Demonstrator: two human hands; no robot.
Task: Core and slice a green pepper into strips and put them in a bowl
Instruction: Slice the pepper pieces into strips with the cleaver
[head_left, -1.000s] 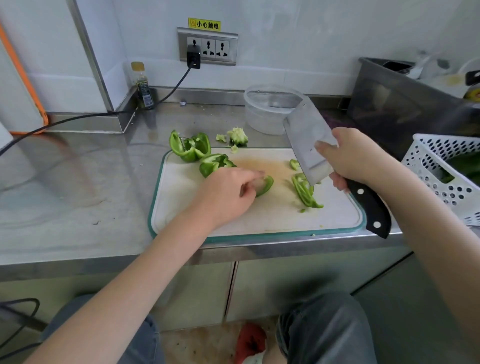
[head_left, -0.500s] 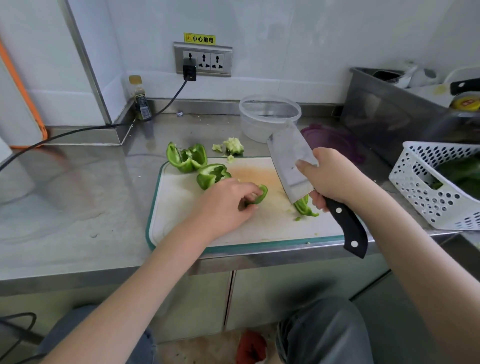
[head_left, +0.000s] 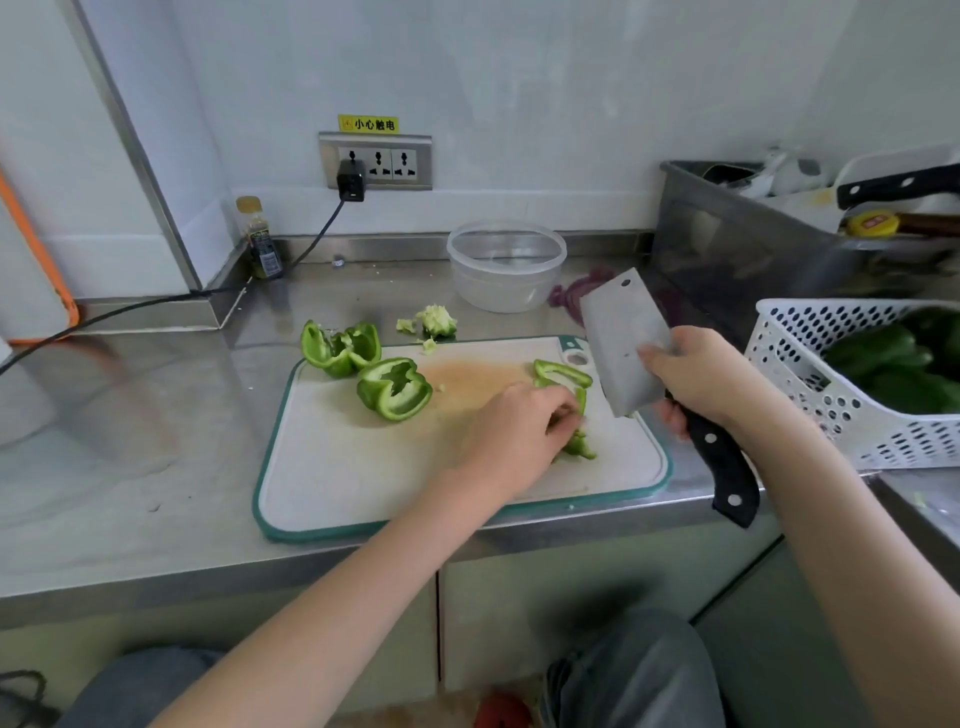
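Left hand (head_left: 519, 421) reaches over the cutting board (head_left: 363, 467), fingers curled down onto the cut pepper strips (head_left: 576, 444) at the board's right side, apparently gathering or pinching them; exact grip hidden under the knuckles. Right hand (head_left: 701, 376) holds the cleaver (head_left: 623, 343), palm around the top of the black handle, thumb laid on the flat of the blade. Blade lifted clear of the board and tilted back, edge away from the left fingers, likely parked so the other hand can work safely.

One curved strip (head_left: 561, 371) lies just beyond the left fingers. Two larger uncut pepper sections (head_left: 395, 387) sit at the board's far left, one partly over the edge onto the steel counter (head_left: 130, 415). Removed core (head_left: 437, 320) rests on the counter behind the board, out of the cutting zone.

Clear plastic bowl (head_left: 506, 262) stands behind the board, seemingly no pepper in it yet. White perforated basket (head_left: 810, 374) at right holds more whole green peppers.

Judgement: slicing partway done; bowl transfer pending.
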